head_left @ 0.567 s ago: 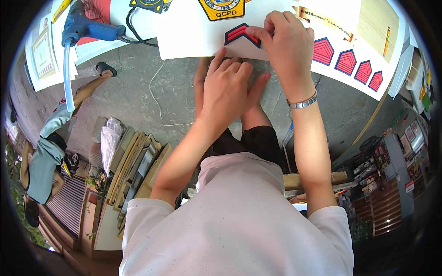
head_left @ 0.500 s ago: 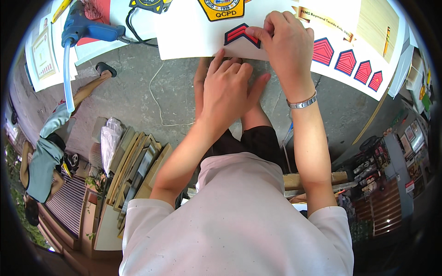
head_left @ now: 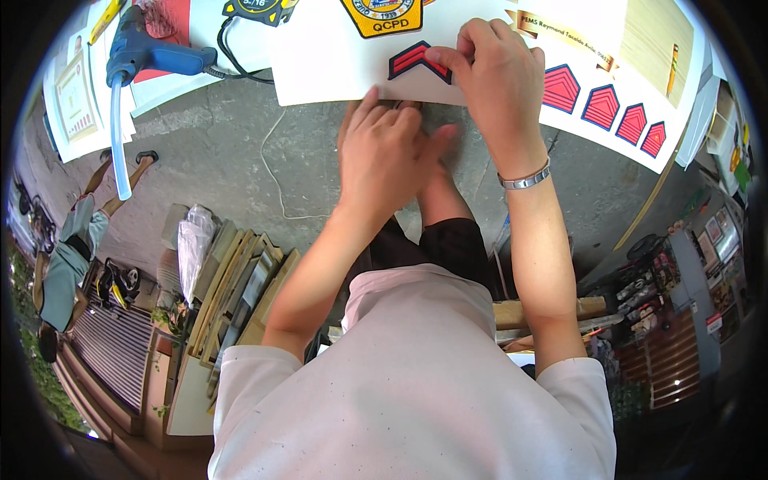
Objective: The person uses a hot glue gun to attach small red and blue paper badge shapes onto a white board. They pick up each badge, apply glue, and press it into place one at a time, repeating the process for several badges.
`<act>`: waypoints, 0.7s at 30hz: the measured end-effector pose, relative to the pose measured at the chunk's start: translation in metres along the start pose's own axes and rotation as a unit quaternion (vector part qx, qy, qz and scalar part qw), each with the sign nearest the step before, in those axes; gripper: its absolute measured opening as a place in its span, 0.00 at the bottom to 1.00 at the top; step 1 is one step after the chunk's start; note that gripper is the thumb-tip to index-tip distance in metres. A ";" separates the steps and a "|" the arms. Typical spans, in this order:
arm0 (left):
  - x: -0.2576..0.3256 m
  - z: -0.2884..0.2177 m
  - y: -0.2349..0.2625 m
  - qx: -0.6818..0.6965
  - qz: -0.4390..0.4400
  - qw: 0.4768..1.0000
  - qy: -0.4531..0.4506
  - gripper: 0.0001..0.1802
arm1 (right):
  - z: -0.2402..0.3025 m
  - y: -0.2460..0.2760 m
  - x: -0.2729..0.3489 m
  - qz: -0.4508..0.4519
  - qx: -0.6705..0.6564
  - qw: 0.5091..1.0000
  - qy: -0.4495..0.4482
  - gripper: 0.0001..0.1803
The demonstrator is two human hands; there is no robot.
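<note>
A red chevron patch with dark blue edging [head_left: 413, 59] lies on the white sheet [head_left: 320, 68] at the near edge of the work surface. My right hand [head_left: 502, 76] is closed at its right end, the thumb on the patch and the other fingers curled; the fingertips are partly hidden. My left hand [head_left: 384, 152] hovers just below the sheet's front edge, its fingers stretched out and holding nothing, the thumb slightly smeared. Beyond the chevron sits a yellow shield-shaped patch [head_left: 382, 18]. Several red chevron patches, such as the large one [head_left: 562, 90], line the sheet's right side.
A blue glue gun [head_left: 152, 52] with a clear stick hanging past the edge lies at the left. A tape measure [head_left: 260, 10] with a black strap is near it. Wooden boards [head_left: 232, 296] lean at the lower left. Another person [head_left: 68, 264] is farther off at left.
My left hand has drawn back a little, down and left from the sheet's edge. My right hand and the chevron patch have hardly moved. The other person has walked on, farther left.
</note>
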State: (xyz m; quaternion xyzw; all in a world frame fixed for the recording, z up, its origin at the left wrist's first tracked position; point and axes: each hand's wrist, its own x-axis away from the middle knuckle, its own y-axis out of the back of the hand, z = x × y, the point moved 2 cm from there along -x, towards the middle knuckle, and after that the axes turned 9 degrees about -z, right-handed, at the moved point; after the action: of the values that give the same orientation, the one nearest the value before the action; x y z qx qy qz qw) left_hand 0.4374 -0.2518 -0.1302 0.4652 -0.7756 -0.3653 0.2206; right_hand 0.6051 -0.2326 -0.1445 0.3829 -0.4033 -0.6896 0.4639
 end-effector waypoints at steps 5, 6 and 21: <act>0.030 0.014 0.029 0.027 -0.031 0.988 0.150 0.15 | -0.019 0.015 0.002 -0.027 -0.087 0.994 -0.064 0.13; 0.038 0.016 0.031 0.066 -0.036 0.973 0.220 0.15 | -0.025 0.023 0.004 -0.043 -0.083 0.993 -0.075 0.11; -0.023 0.016 -0.053 0.551 -0.211 0.667 0.456 0.19 | 0.017 0.007 0.063 0.054 0.071 0.994 0.067 0.28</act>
State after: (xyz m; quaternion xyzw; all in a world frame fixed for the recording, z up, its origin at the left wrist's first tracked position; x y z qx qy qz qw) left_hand 0.4671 -0.2416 -0.1820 0.7620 -0.5192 0.3490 0.1674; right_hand 0.5749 -0.2903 -0.1409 0.4382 -0.4394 -0.6058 0.4979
